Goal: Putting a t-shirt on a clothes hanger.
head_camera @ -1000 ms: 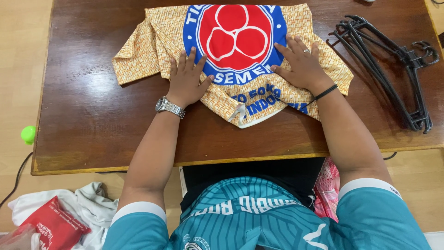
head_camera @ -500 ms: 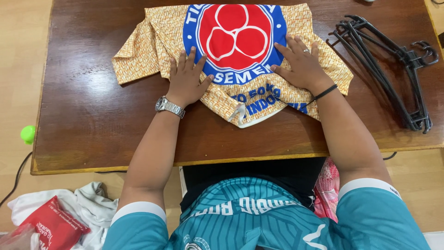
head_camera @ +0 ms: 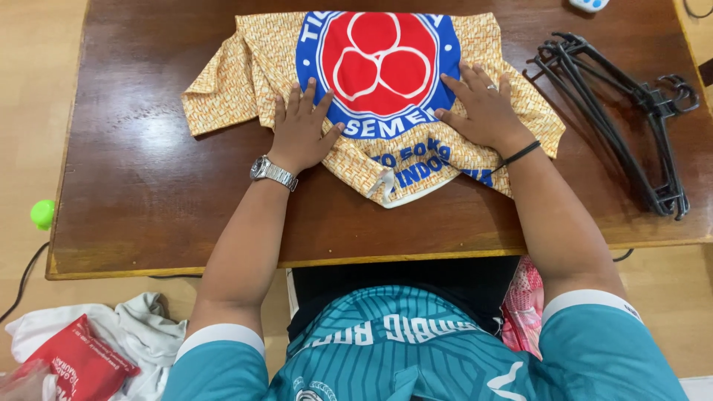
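An orange patterned shirt (head_camera: 230, 85) with a big red and blue round emblem lies partly folded on the dark wooden table (head_camera: 148, 186). My left hand (head_camera: 301, 128) rests flat on the shirt's left part, fingers spread, a metal watch on the wrist. My right hand (head_camera: 484, 110) presses flat on the shirt's right part, beside the emblem, with a ring on one finger and a black band at the wrist. Neither hand grips anything.
Several black plastic hangers (head_camera: 631, 119) lie stacked at the table's right. A white object (head_camera: 590, 4) peeks in at the top edge. On the floor left are a green ball (head_camera: 42, 214), white cloth (head_camera: 141, 334) and a red packet (head_camera: 78, 364). Pink fabric (head_camera: 523, 304) sits by my right side.
Both hands stay flat on the shirt. The whole view has shifted slightly, so the table's things sit a little lower in the frame.
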